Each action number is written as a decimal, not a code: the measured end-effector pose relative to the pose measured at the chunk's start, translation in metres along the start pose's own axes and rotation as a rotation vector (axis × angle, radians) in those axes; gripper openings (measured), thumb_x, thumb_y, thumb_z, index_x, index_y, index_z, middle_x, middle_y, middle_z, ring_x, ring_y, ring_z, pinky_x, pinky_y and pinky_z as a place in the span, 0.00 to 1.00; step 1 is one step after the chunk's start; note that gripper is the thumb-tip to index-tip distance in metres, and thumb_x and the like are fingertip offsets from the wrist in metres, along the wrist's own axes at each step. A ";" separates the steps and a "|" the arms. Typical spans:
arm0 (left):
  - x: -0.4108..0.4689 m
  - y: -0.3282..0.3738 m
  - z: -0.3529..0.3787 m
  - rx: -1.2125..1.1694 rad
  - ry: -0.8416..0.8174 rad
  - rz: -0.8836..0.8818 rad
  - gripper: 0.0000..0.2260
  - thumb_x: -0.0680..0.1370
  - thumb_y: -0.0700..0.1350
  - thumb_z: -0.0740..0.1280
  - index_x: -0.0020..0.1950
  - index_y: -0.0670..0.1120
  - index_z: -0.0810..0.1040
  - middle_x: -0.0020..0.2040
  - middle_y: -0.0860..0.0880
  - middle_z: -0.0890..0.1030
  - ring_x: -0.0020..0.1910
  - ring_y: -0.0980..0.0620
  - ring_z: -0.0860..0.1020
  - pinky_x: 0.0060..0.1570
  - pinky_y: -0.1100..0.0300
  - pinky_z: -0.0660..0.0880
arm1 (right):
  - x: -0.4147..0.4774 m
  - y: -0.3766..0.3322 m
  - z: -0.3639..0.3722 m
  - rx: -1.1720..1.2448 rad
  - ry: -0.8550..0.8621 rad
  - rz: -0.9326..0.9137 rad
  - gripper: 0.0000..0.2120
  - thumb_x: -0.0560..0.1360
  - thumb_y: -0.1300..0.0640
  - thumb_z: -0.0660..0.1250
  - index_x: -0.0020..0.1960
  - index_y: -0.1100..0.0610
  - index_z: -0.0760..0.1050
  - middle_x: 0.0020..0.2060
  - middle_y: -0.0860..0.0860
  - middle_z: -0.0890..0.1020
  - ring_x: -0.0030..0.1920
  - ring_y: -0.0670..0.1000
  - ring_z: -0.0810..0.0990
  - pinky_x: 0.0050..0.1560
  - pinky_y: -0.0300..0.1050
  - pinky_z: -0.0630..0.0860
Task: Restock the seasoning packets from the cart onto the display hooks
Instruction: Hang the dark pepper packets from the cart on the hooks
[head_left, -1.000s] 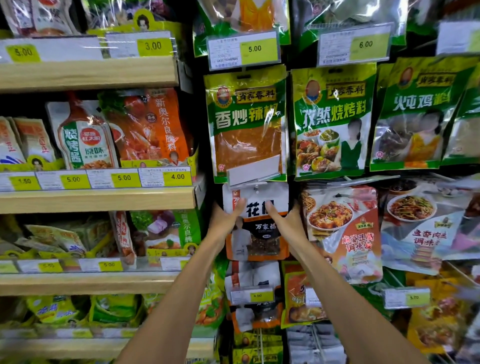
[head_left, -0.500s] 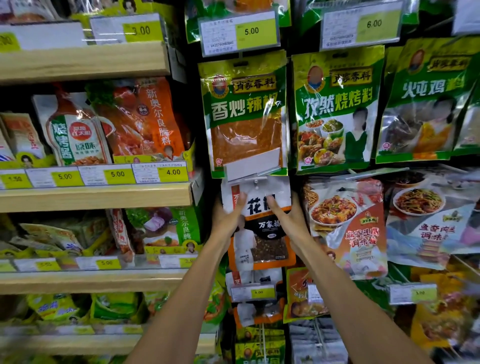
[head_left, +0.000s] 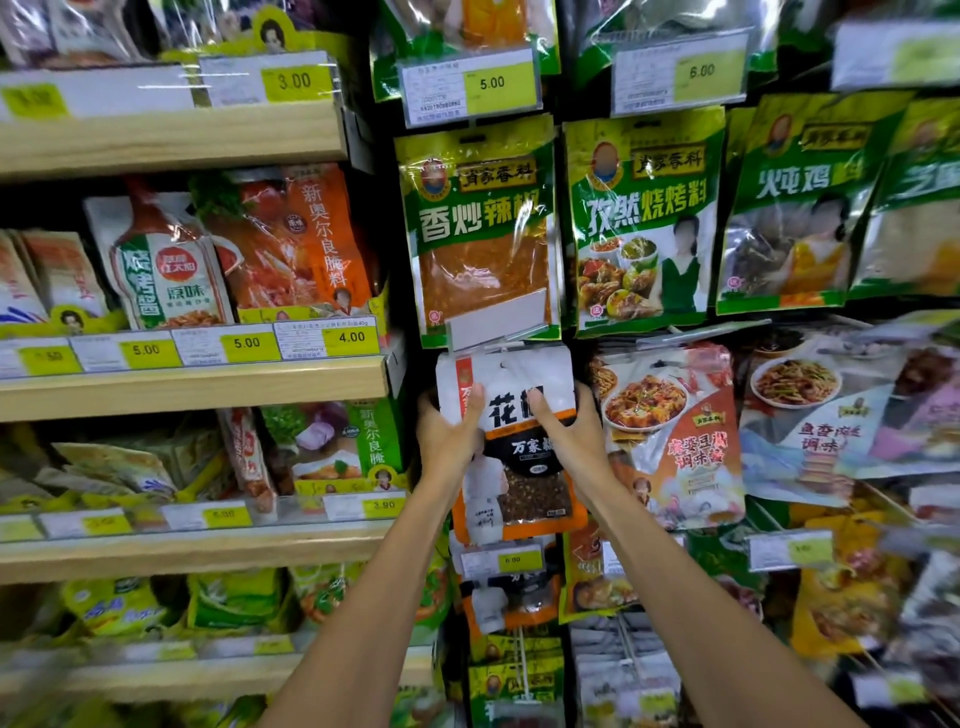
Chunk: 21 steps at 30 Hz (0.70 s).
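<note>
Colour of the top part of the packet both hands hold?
White top on the packet, black and orange below. Only the head view shows it.

wooden shelves (head_left: 182, 387) of seasoning bags (head_left: 166, 260), green packets (head_left: 644, 223) hanging alongside

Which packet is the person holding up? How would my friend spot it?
Look just right of the wooden shelves, at the first column of hanging packets. Under the green packet of orange powder, the left hand and right hand grip the white-topped packet. Unlike that one and the food-picture packet beside it, it has a black band and orange edge.
</note>
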<state>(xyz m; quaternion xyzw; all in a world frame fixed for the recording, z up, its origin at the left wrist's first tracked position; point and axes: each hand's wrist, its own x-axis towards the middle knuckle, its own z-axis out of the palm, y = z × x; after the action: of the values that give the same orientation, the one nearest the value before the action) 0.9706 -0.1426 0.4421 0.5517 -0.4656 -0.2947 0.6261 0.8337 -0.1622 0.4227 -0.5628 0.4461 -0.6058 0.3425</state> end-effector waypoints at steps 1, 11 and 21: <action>-0.004 -0.001 0.000 0.024 0.042 0.024 0.33 0.73 0.58 0.68 0.70 0.41 0.65 0.66 0.41 0.74 0.65 0.42 0.72 0.65 0.45 0.69 | -0.004 -0.002 -0.001 -0.043 0.025 -0.007 0.27 0.73 0.44 0.68 0.68 0.52 0.66 0.59 0.46 0.75 0.64 0.50 0.74 0.63 0.49 0.73; -0.080 -0.020 0.039 0.503 0.180 0.719 0.11 0.78 0.39 0.64 0.60 0.38 0.75 0.58 0.42 0.77 0.60 0.44 0.74 0.64 0.63 0.64 | -0.060 -0.002 -0.056 -0.160 0.213 -0.164 0.13 0.79 0.54 0.64 0.62 0.49 0.70 0.57 0.44 0.75 0.58 0.42 0.74 0.54 0.24 0.67; -0.068 -0.016 0.145 0.268 -0.234 0.164 0.37 0.78 0.58 0.60 0.78 0.45 0.46 0.78 0.49 0.51 0.76 0.50 0.53 0.72 0.56 0.53 | 0.000 0.020 -0.169 -0.293 0.176 -0.050 0.32 0.76 0.50 0.67 0.74 0.59 0.58 0.70 0.54 0.67 0.69 0.51 0.66 0.67 0.45 0.67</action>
<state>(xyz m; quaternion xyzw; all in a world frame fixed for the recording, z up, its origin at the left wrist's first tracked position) 0.8146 -0.1467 0.4035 0.5522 -0.6138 -0.2402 0.5104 0.6649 -0.1435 0.4090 -0.5624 0.5436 -0.5896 0.2015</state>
